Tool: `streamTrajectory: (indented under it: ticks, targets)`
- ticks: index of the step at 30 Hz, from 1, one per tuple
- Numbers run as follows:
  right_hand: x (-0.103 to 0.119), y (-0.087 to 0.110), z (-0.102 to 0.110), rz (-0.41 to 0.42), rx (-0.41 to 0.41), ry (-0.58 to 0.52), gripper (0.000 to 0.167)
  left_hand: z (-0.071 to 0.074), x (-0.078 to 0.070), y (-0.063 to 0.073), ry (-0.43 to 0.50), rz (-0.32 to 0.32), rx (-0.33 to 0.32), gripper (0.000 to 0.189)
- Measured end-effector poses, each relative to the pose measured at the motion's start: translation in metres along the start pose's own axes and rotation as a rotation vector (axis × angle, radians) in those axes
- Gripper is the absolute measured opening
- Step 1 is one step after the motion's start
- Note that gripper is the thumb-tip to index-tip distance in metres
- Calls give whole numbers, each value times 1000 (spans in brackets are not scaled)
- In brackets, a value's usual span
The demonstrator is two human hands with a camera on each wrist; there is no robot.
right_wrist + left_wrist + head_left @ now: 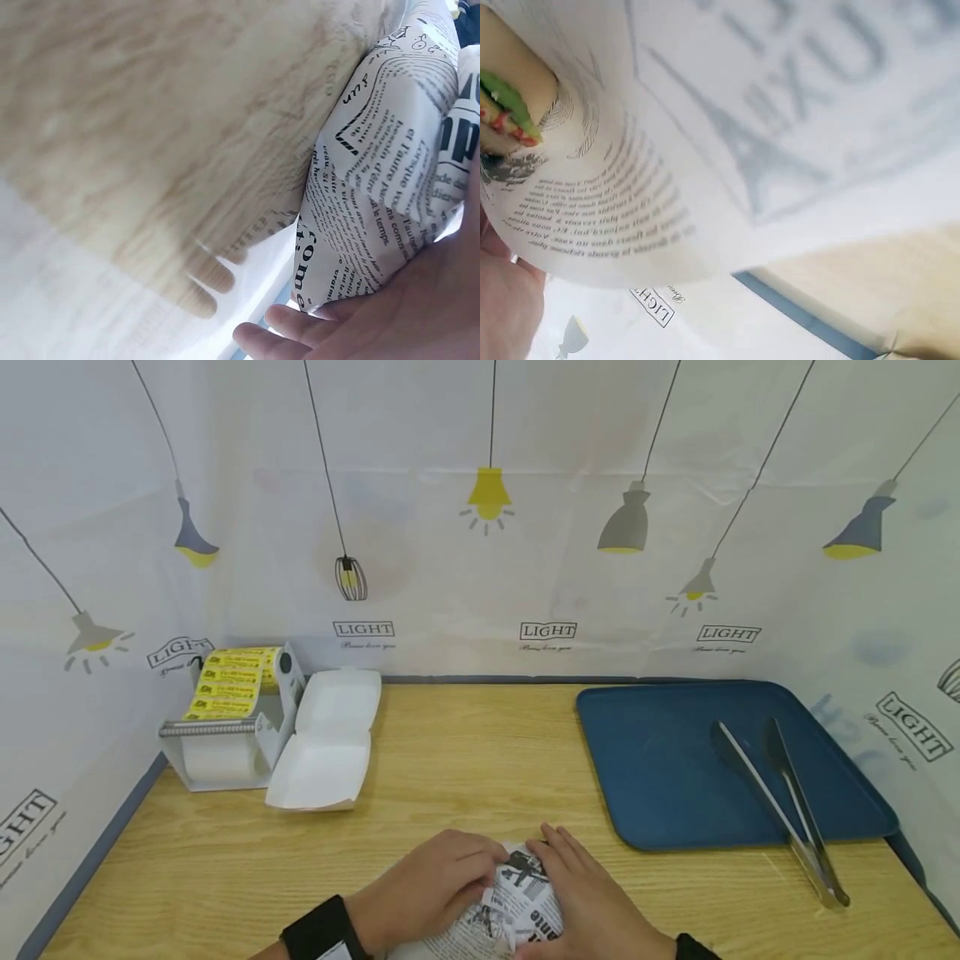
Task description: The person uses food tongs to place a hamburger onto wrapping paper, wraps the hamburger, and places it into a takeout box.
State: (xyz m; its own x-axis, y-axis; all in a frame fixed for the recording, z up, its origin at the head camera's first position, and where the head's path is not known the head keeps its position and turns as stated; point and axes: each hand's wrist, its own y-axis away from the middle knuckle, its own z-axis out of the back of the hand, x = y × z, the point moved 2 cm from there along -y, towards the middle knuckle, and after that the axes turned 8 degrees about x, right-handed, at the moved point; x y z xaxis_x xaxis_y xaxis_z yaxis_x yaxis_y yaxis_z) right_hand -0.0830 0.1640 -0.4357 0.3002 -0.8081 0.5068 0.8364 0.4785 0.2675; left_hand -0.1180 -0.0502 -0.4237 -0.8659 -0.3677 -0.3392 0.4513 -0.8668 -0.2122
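Observation:
Newsprint-patterned wrapping paper [525, 893] lies folded in a bundle at the table's near edge, between both hands. Inside the paper, a sandwich [508, 105] with green leaf and red-and-white filling shows at the left of the left wrist view. My left hand [431, 885] has its fingers curled at the bundle's left side and pinches the paper. Along the right side rests my right hand [592, 897], its fingers extended against the folded paper. A loose flap of the same sheet fills much of the left wrist view.
A blue tray [660, 760] lies at the right, with metal tongs [806, 835] across its near edge. On the left stand a dispenser [273, 743] with a yellow label roll [232, 681] and an unfolded white box [326, 768]. Lamp-printed sheeting [442, 552] surrounds the wooden table [480, 760].

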Motion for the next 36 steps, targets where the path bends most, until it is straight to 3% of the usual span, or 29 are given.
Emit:
streamTrajectory:
  ticks: [2, 6, 9, 12, 16, 19, 23, 26, 31, 36]
  targets:
    - [0, 1, 0, 1, 0, 4, 112, 2, -3, -2, 17, -3, 13, 4]
    - [1, 3, 0, -6, -8, 15, 113, 5, -11, -8, 16, 67, 31, 19]
    - [1, 4, -1, -12, -19, 18, 114, 6, -17, -13, -40, 110, 44, 21]
    - [0, 5, -2, -7, -20, -13, 116, 6, -22, -14, -84, 134, 104, 16]
    - [-4, 11, 3, -13, -7, -120, 120, 4, -26, -15, -160, 131, 196, 38]
    - [-9, 24, 10, -11, -76, -115, 115, 3, -31, -15, -244, 119, 207, 40]
    - [-13, 47, 16, 12, -171, 38, 78, 4, -35, -16, -325, 122, 210, 42]
    - [-13, 55, 12, -21, -105, 88, 53, 4, -38, -17, -306, 151, 231, 44]
    - [-11, 51, 6, -152, -46, 72, 34, -1, -40, -16, -248, 181, 241, 51]
    - [-7, 49, 5, -138, -38, 109, 13, -6, -42, -13, -250, 157, 254, 59]
